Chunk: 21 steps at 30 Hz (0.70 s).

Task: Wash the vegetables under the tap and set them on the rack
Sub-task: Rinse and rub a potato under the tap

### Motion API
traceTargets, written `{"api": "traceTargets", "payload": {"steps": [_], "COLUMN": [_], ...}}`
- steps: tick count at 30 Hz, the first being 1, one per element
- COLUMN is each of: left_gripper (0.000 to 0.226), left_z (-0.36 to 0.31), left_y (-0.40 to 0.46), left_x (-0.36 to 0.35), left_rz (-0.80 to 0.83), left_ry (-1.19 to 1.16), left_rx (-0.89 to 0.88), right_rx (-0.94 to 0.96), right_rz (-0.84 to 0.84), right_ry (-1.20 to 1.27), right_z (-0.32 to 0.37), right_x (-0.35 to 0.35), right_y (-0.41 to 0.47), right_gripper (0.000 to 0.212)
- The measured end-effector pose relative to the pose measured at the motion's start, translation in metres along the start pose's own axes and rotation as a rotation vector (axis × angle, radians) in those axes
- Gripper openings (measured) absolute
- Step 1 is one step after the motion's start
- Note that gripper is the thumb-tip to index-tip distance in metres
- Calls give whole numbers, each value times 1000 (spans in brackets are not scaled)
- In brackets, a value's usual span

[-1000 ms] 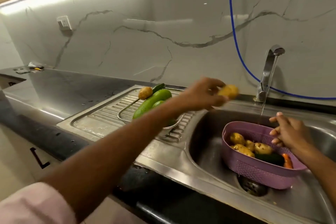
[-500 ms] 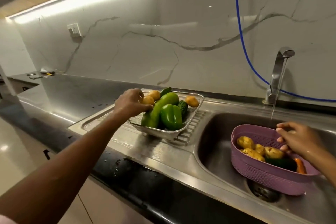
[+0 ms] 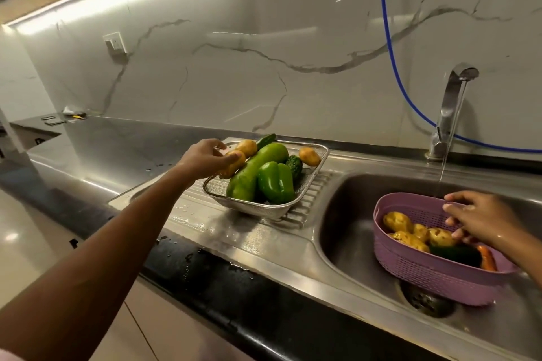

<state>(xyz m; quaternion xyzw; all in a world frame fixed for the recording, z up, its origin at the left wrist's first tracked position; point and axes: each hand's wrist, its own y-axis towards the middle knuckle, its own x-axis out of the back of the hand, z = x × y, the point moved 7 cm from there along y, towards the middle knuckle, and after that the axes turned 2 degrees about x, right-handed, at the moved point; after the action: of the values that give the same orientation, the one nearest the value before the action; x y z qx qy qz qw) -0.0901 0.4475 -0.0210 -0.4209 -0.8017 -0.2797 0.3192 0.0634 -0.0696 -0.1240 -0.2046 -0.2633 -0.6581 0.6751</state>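
Head view: potato (image 3: 231, 165) under left grip (image 3: 205, 159)

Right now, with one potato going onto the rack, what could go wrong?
The potato in the left hand sits near the metal rack's rim and could roll off. The tap is running while the right hand reaches into the purple basket, so water may splash out.

No readable text, label, brand, number or sign anywhere in view
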Motion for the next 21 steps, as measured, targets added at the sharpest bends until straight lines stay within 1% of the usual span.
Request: {"api": "traceTargets", "payload": {"steps": [3, 5, 6, 8, 12, 14, 16, 18, 21], "left_gripper": [55, 49, 46, 41, 37, 37, 34, 32, 31], "left_z": [-16, -38, -53, -87, -162, -198, -237, -269, -289], "left_y": [-1, -8, -12, -19, -36, -45, -60, -77, -99], "left_x": [14, 16, 12, -6, -60, -92, -135, -188, -271], "left_rz": [-196, -290, -298, -261, -117, -5, 145, 323, 564], "left_ry": [39, 38, 29, 4, -26, -21, -16, 61, 280], "left_rx": [-77, -157, -208, -314, -514, -595, -678, -758, -807], "right_rx": [2, 3, 2, -5, -24, -32, -43, -57, -68], "right_rz": [3, -6, -12, -23, -47, -56, -63, -61, -13], "right_ry": [8, 17, 18, 26, 54, 86, 97, 95, 50], "right_z": [-1, -1, -2, -3, -9, -11, -17, -25, -31], "right_x": [1, 2, 2, 4, 8, 7, 10, 14, 12], "right_y": [1, 1, 2, 2, 4, 7, 10, 12, 13], "right_gripper": [21, 19, 18, 15, 11, 8, 8, 10, 12]}}
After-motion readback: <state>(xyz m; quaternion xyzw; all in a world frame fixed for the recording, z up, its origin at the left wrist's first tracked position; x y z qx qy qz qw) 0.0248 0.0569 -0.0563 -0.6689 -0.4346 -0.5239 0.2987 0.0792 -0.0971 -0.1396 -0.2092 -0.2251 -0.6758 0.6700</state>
